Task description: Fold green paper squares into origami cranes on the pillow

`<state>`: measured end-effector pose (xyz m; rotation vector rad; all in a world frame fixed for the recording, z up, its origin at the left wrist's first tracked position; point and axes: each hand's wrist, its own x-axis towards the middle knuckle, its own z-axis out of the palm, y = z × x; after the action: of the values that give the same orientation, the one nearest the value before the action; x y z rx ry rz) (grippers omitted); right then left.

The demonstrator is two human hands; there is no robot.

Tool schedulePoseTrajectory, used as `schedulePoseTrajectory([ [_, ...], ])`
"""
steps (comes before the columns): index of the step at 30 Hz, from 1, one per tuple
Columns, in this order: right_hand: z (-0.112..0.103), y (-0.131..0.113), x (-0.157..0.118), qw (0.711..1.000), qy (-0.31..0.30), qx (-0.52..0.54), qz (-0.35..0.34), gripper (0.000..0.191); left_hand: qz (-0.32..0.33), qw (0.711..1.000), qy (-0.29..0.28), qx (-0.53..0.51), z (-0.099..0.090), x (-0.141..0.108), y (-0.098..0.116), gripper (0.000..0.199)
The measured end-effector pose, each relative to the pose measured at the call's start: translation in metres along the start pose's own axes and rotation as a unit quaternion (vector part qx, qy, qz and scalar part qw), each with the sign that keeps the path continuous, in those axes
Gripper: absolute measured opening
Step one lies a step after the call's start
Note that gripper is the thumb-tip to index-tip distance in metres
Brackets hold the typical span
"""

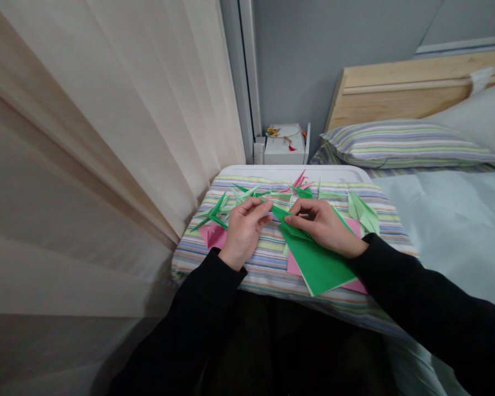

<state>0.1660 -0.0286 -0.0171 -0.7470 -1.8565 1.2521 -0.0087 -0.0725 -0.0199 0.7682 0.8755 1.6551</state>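
Between my hands is a narrow folded green paper (281, 213). My left hand (249, 224) pinches its left tip between thumb and fingers. The fingers of my right hand (319, 224) are closed on its right part. Under my right hand lie a green square sheet (319, 269) and pink paper (293, 265). Several folded green and pink paper pieces lie behind and left of my hands, among them a dark green one (216, 213), a pink one (212, 235) and a pink spiky one (300, 181). A light green folded piece (363, 212) lies at the right.
A striped cloth (259, 275) covers the small table, whose white edge (334, 174) shows at the back. A beige curtain (140, 110) hangs at the left. At the right is a bed with a striped pillow (408, 144). A white cabinet (284, 149) with small items stands behind.
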Motion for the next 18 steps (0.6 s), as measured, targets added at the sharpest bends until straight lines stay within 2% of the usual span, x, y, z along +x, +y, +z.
schedulePoseTrajectory([
  [10,-0.0007,0.0015,-0.0019,1.0,-0.015,-0.005,0.011,0.028,-0.002,0.996,0.051,-0.069,-0.006,0.0051,0.0055,0.018],
  [13,-0.001,0.0017,-0.0008,1.0,0.0,0.008,0.01,0.027,0.01,0.997,0.035,-0.065,-0.0051,0.0043,0.0047,0.02],
  [18,-0.0003,0.0005,0.0002,1.0,0.008,0.018,0.009,0.028,0.015,1.0,-0.018,0.01,-0.0026,0.0015,-0.0014,0.028],
])
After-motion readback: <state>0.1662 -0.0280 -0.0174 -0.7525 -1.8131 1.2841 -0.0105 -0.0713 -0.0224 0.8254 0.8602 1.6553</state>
